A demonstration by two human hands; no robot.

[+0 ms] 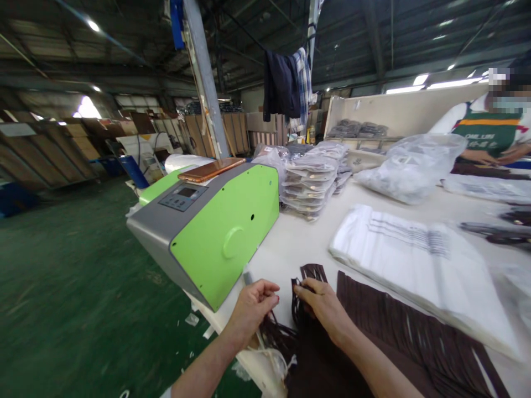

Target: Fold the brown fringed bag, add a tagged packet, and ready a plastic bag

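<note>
Dark brown fringed fabric [327, 359] lies along the near edge of the white table. My right hand [321, 304] is closed on its fringe strands [296, 284], thumb and fingers bunched at the corner. To its left, my left hand [254, 307] is curled with the thumb near the index finger. Loose brown strands [279, 334] pass just below that hand. A thin grey stick-like piece [248, 275] shows beyond the left hand, and whether it is gripped is hidden. Another fringed edge [398, 309] spreads flat to the right of my right hand.
A green and grey machine [226, 237] stands at the left with an orange-brown phone case [211, 170] on top. Bagged packs [309, 182] are stacked behind it. A folded white cloth [398, 249] and a clear plastic bag [410, 166] lie rightward. A person in a green apron [487, 135] works opposite.
</note>
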